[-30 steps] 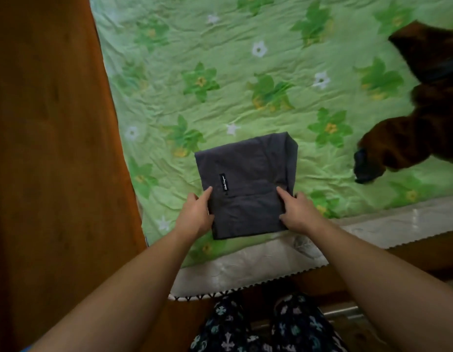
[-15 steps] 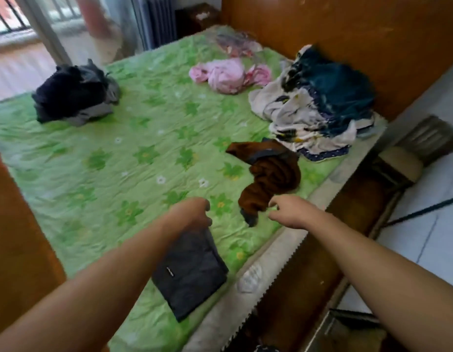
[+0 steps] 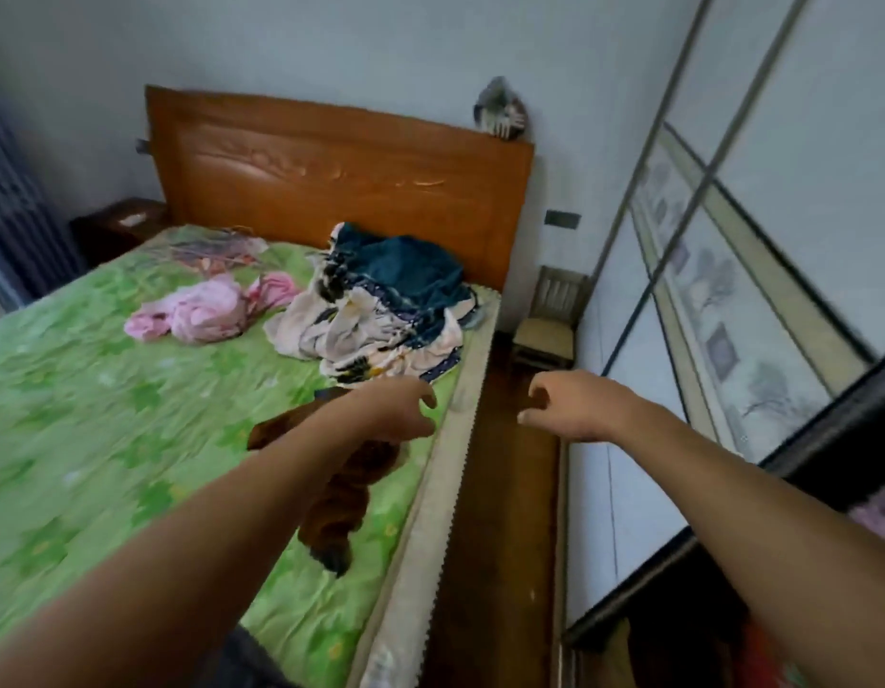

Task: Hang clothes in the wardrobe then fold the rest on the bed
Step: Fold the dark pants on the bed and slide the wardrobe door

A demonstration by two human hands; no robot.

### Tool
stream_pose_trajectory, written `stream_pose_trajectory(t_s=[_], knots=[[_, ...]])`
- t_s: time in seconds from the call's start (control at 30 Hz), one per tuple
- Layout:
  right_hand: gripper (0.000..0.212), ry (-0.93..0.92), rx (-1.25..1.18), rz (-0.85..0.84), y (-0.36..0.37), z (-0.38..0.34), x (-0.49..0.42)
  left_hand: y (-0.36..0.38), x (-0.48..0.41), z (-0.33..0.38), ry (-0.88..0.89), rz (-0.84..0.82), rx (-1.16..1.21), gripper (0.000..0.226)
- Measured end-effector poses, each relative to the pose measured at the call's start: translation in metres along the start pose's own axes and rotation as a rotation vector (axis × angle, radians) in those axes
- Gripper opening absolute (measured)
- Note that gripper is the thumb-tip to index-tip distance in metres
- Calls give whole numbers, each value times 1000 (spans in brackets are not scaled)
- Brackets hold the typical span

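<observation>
Two hands empty, loosely curled: left hand (image 3: 398, 414) above brown garment (image 3: 343, 508) at bed (image 3: 83, 389) edge, right hand (image 3: 562, 409) out past that edge. I judge: picking next piece to fold. Next call — grip it, spread flat.

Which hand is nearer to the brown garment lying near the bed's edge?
Left. The left hand hovers over the upper end of the brown garment, holding nothing. The right hand is off to the side, past the mattress edge, clear of it.
</observation>
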State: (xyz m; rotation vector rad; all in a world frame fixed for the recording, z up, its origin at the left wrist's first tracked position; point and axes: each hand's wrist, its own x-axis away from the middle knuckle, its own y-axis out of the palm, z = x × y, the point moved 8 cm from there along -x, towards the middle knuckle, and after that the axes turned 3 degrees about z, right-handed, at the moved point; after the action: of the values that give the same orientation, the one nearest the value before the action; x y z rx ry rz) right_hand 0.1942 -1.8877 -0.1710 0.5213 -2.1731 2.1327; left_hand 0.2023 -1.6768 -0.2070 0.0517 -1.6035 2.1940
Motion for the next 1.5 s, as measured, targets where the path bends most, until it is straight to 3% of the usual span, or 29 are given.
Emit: stream_pose_trajectory(t_s=[0.33, 0.67, 1.0, 1.2, 1.5], knots=[[53, 186, -54, 143, -44, 145, -2, -18, -118, 147, 220, -21, 64, 44], [49, 333, -90, 263, -83, 206, -69, -46, -254, 200, 365, -68, -12, 47], [56, 598, -94, 355, -126, 303, -160, -102, -429, 260, 643, -114, -104, 51], [59, 801, -118, 409, -132, 330, -130, -115, -445, 327, 878, -181, -187, 51], [64, 1075, -156, 413, -111, 308, -32, -82, -379, 407, 1180, -262, -255, 51]])
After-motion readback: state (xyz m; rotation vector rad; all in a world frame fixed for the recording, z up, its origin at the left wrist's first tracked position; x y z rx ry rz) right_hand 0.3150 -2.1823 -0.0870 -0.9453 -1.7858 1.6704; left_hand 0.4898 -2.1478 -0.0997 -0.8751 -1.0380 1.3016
